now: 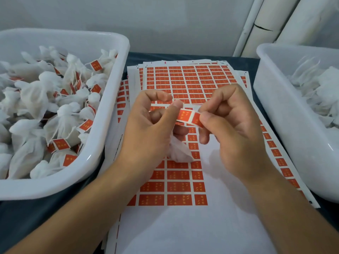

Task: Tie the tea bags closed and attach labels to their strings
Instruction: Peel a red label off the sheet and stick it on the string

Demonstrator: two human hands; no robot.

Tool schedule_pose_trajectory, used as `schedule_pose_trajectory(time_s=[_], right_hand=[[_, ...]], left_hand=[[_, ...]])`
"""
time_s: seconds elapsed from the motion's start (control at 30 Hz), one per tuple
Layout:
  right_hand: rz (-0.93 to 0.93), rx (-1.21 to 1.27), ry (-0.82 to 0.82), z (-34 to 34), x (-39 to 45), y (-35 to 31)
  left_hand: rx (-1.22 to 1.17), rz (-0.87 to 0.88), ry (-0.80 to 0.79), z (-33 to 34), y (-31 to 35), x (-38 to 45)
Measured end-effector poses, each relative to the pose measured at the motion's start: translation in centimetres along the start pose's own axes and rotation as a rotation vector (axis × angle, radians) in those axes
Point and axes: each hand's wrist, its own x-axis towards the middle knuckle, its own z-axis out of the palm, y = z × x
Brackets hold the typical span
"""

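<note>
**Label held between both hands, tea bag in left palm**

Left hand (146,125): fingers curled. Thumb tip presses on the left end of an orange label (188,117); the forefinger arches above it. The lower fingers fold around a white tea bag (178,149), whose gathered paper sticks out below them, toward the wrist side of the hand.

Right hand (233,129): fingers curled. Thumb and forefinger pinch the right end of the same label. The remaining fingers are bent under the label and hold nothing that can be seen.

Label: one orange sticker with a white border, stretched between the two thumbs and slightly bent at the right end. No string can be made out near it; too fine or hidden.

Under both hands: a stack of label sheets (183,180). Rows of orange stickers run directly beneath the fingers and beyond the fingertips; the part of the top sheet nearest the wrists is bare white backing. The sheets lie on a dark table (33,217).

Outboard of the left hand: a white tub (102,153) piled with tied tea bags (36,99), many carrying orange labels.

Outboard of the right hand: a second white tub (275,110) with loose white bags (319,90), no orange visible among them.

Beyond the fingertips, past the sheets: a pale wall (165,24) and white pipes (271,24) at the far right.
</note>
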Motion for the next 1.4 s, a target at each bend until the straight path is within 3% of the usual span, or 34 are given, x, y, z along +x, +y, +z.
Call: schedule_pose_trajectory(time_s=[0.17, 0.27, 0.43, 0.7, 1.13, 1.4], right_hand=[[-0.012, -0.118, -0.048, 0.3, -0.1, 0.0], [-0.02, -0.146, -0.041, 0.4, -0.1, -0.1], [-0.063, 0.012, -0.077, -0.2, 0.0, -0.9], [0.005, -0.383, 0.063, 0.6, 0.2, -0.4], [0.236, -0.375, -0.017, 0.1, 0.5, -0.2], [0.19, -0.378, 0.065, 0.1, 0.4, 0.1]], left_hand=[[0.011, 0.067, -0.03, 0.0, 0.1, -0.2], [-0.061, -0.015, -0.064, -0.3, 0.0, -0.1], [-0.215, -0.142, -0.116, -0.5, -0.6, 0.1], [-0.019, 0.033, -0.06, -0.1, -0.4, -0.2], [0.142, 0.118, -0.044, 0.3, -0.3, -0.4], [0.096, 0.053, -0.072, 0.6, 0.2, -0.9]])
